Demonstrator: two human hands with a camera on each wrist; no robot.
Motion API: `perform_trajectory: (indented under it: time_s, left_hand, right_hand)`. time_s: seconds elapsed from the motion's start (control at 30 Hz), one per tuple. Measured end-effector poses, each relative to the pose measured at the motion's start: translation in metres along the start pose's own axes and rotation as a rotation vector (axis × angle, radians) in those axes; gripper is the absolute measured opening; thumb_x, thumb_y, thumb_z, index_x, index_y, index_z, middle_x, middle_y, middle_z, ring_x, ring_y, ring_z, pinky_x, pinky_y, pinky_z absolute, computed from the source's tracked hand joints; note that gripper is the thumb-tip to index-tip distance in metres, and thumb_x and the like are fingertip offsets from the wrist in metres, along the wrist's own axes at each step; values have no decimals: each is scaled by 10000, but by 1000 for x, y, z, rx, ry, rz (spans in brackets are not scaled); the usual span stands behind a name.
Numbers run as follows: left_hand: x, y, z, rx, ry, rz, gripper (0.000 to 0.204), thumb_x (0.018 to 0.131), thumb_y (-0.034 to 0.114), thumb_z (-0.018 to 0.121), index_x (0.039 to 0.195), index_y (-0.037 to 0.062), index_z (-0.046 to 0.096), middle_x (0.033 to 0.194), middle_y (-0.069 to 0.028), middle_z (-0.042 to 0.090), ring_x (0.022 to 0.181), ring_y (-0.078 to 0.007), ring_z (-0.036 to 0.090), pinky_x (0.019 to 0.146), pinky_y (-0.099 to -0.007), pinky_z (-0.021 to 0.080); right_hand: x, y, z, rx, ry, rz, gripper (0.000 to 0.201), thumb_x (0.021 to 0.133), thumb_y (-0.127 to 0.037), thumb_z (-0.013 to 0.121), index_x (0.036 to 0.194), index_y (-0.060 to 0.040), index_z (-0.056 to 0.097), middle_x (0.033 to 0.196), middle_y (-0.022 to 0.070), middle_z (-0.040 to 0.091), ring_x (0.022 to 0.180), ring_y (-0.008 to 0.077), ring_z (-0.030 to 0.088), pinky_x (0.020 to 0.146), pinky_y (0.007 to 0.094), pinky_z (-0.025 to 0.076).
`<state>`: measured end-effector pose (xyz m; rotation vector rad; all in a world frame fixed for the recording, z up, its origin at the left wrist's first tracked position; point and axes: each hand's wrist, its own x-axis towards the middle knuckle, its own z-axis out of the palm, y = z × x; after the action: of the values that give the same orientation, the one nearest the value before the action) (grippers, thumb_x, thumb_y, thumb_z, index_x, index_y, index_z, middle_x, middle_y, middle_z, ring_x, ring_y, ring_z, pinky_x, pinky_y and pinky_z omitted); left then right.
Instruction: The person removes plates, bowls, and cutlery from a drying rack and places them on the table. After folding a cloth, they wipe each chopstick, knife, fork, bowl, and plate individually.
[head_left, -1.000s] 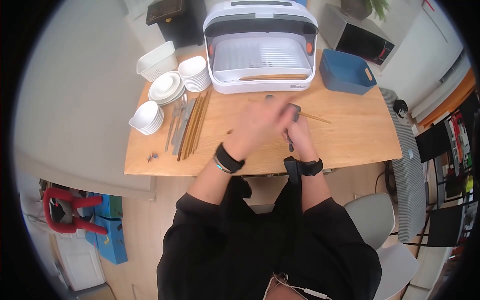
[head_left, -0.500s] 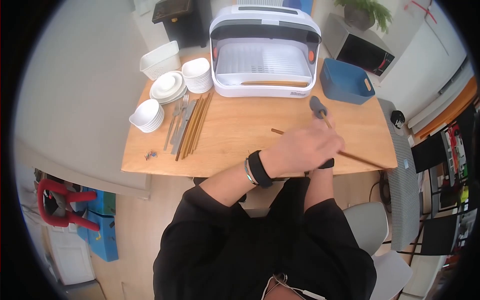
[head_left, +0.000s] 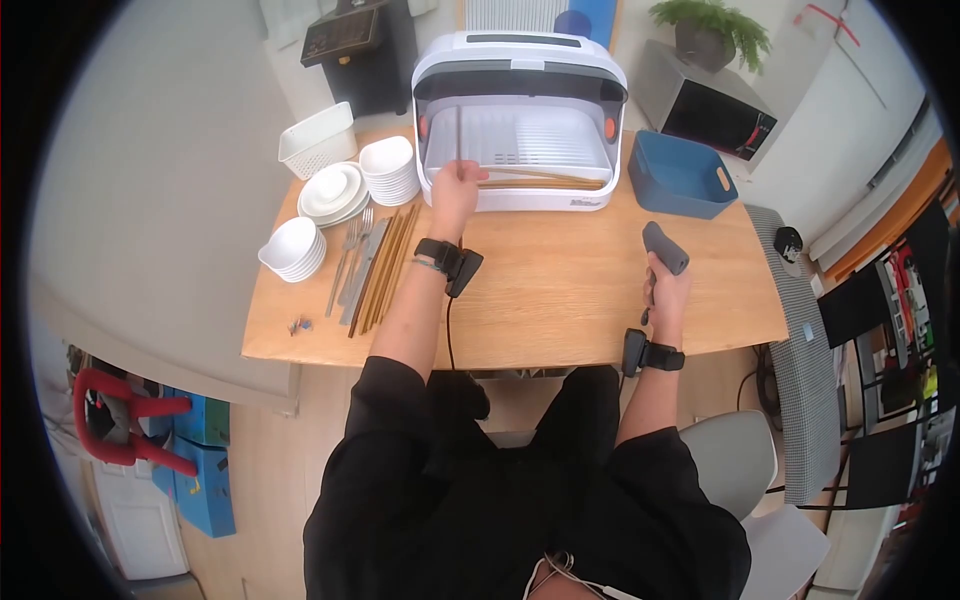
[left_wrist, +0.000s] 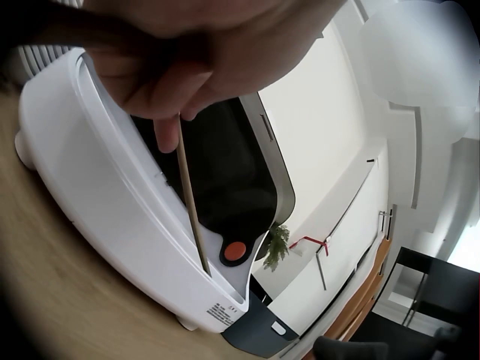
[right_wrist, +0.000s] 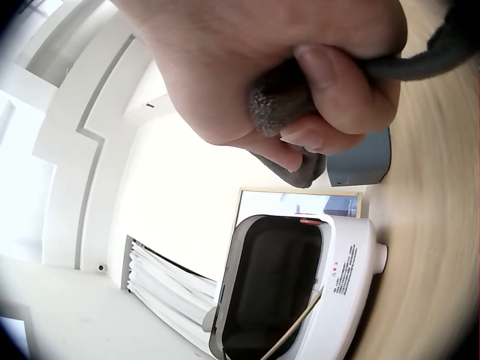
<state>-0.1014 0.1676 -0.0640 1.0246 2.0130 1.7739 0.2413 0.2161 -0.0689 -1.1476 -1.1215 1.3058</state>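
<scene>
At the left front of a white dish box [head_left: 425, 190] with a raised dark lid, my left hand [head_left: 456, 197] pinches a light chopstick [left_wrist: 191, 202]. Its far end reaches into the box's front trough in the left wrist view. A darker chopstick [head_left: 459, 130] stands out beyond the same hand, pointing away from me. Other chopsticks [head_left: 570, 185] lie along that trough. Over the table's right side, my right hand [head_left: 672, 298] grips a bunched grey cloth [head_left: 664, 248], fingers curled around it; part of the cloth sticks out past the fist.
Left on the table [head_left: 560, 290] lie a row of chopsticks [head_left: 385, 275], knives and forks [head_left: 345, 262]. Beside them stand stacked bowls [head_left: 292, 250], plates [head_left: 335, 195] and a white basket [head_left: 318, 140]. A blue bin [head_left: 680, 185] is right of the dish box, before a microwave [head_left: 715, 110].
My left hand has moved from beside the right hand to the dish box's left front, carrying chopsticks. My right hand stays at the right with the grey cloth, now apart from the chopsticks.
</scene>
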Motion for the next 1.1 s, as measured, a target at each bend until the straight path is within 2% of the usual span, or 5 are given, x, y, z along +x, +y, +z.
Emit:
perform_trajectory:
  time_s: [0.17,0.37,0.57,0.9,1.1]
  left_hand:
    - [-26,14,19,334,22,425,269,935,240,561,1058,13,635,856,-184,644,780,-355,635,710,-444,509]
    - [-72,63,1,502,-360,755,180,925,182,560,1049,98,661,836,-133,627,756,-358,613,684,-429,503]
    - [-89,69,-6,556,-407,927,159,884,157,592,1001,95,681,821,-104,639,804,-309,620,685,-391,498]
    - [-105,86,5,416,-439,889,288,825,158,686,1088,57,626,887,-119,643,870,-302,627,756,-397,502]
    - [-73,78,-32,509,-152,901,372,891,223,631,1204,39,553,1068,-119,638,997,-281,608,881,-397,466]
  right_hand:
    - [-11,-13,7,85,-183,97,139,881,-129,640,828,-60,532,604,-9,488,384,65,404,328,223,254]
    - [-13,-24,11,421,-429,241,169,936,-197,593,862,-75,505,662,-1,508,412,45,385,326,190,249]
    - [-12,-23,13,476,-632,325,215,959,-236,557,838,-64,511,660,-5,491,414,41,380,326,191,243]
    - [-37,-8,42,381,-817,446,140,912,-179,618,900,-60,546,640,16,519,399,63,399,326,201,252]
    - [-32,-15,22,425,-797,446,189,920,-191,610,805,-59,537,624,5,511,388,54,380,328,197,247]
